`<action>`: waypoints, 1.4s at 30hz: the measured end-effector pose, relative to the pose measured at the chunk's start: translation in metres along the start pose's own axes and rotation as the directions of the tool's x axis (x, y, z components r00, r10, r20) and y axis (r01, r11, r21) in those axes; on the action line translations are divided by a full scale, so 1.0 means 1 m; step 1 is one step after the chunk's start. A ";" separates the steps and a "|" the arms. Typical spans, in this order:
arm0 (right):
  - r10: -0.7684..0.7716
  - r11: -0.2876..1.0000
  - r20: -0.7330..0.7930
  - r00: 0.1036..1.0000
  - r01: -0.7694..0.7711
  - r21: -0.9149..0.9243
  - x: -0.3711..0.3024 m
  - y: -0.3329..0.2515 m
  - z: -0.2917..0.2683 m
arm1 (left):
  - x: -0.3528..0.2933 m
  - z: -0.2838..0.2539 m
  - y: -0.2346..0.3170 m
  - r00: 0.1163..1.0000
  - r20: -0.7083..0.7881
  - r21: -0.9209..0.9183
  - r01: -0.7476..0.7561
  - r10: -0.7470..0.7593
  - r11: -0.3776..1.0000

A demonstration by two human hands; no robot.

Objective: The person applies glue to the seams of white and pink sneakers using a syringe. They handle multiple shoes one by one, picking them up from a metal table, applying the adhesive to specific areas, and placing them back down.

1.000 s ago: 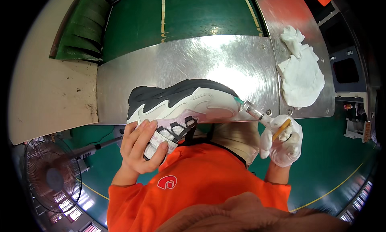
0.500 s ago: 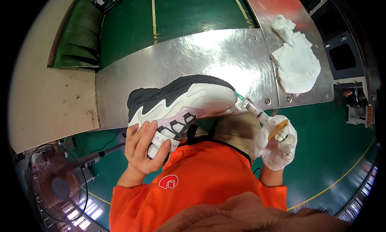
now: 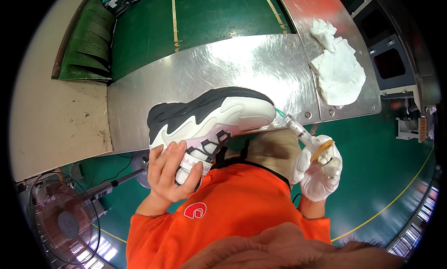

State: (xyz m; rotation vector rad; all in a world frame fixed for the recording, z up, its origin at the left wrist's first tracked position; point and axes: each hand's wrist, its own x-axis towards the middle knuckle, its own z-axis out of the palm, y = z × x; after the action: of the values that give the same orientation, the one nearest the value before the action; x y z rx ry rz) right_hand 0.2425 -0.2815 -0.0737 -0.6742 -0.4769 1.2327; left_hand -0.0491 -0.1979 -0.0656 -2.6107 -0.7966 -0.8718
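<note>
A chunky white and black sneaker [image 3: 212, 115] lies on its side, sole toward the metal table [image 3: 223, 68], its toe pointing right. My bare left hand [image 3: 170, 169] grips it at the heel and laces. My right hand [image 3: 319, 169], in a white glove, holds a clear syringe [image 3: 298, 129]. The syringe's green tip touches the toe edge of the sole.
A heap of white cloths [image 3: 337, 66] lies at the table's right end. A green mat [image 3: 86, 40] hangs at the upper left, beside a beige board [image 3: 51, 124]. A floor fan [image 3: 63, 220] stands at the lower left on the green floor.
The sneaker and both hands keep the same grip. The view has shifted slightly, with the table and cloths sliding down in the picture.
</note>
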 end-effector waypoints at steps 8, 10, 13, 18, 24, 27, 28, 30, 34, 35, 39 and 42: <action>-0.051 0.999 -0.036 0.998 0.051 -0.017 -0.004 0.001 0.006 | 0.001 0.000 -0.001 1.000 0.003 -0.013 -0.011 0.011 1.000; -0.069 0.997 -0.052 0.996 0.068 -0.032 -0.005 0.001 0.009 | 0.001 0.000 -0.001 1.000 -0.004 -0.010 -0.010 0.010 1.000; -0.069 0.995 -0.077 0.995 0.063 -0.075 -0.007 -0.002 0.015 | 0.002 0.000 -0.002 1.000 -0.016 -0.006 -0.019 0.019 1.000; -0.021 0.985 -0.075 0.997 0.008 -0.172 -0.008 -0.007 0.026 | 0.003 -0.002 -0.003 1.000 -0.007 -0.006 -0.024 0.024 1.000; -0.012 0.968 0.007 1.000 0.013 -0.251 -0.010 -0.003 0.025 | 0.017 -0.007 -0.011 0.998 0.058 -0.094 -0.004 0.009 0.996; -0.055 0.919 0.073 0.996 0.079 -0.386 -0.006 0.001 0.022 | 0.030 -0.010 -0.018 0.996 0.088 -0.122 0.029 -0.018 0.992; -0.063 0.905 0.087 0.994 0.094 -0.414 -0.005 0.002 0.020 | 0.035 -0.010 -0.019 0.995 0.097 -0.136 0.049 -0.036 0.990; -0.077 0.875 0.116 0.990 0.123 -0.469 -0.001 0.005 0.018 | 0.047 -0.010 -0.026 0.991 0.130 -0.179 0.054 -0.031 0.982; -0.079 0.834 0.235 0.969 0.194 -0.517 0.013 0.011 0.007 | 0.066 -0.016 -0.039 0.972 0.227 -0.235 0.109 -0.055 0.966; -0.094 0.784 0.346 0.933 0.284 -0.553 0.022 0.008 0.007 | 0.071 -0.016 -0.042 0.968 0.241 -0.240 0.126 -0.066 0.962; -0.058 0.830 0.297 0.953 0.211 -0.516 0.030 0.018 -0.002 | 0.099 -0.009 -0.055 0.941 0.320 -0.273 0.207 -0.114 0.940; -0.076 0.818 0.361 0.930 0.265 -0.510 0.040 0.029 -0.018 | 0.115 0.001 -0.069 0.912 0.383 -0.308 0.277 -0.148 0.910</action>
State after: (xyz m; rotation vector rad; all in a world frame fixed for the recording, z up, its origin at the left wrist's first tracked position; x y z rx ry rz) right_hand 0.2455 -0.2419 -0.1078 -0.8935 -1.1831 1.0312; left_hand -0.0121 -0.0938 0.0106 -3.1038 -1.1335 -0.6567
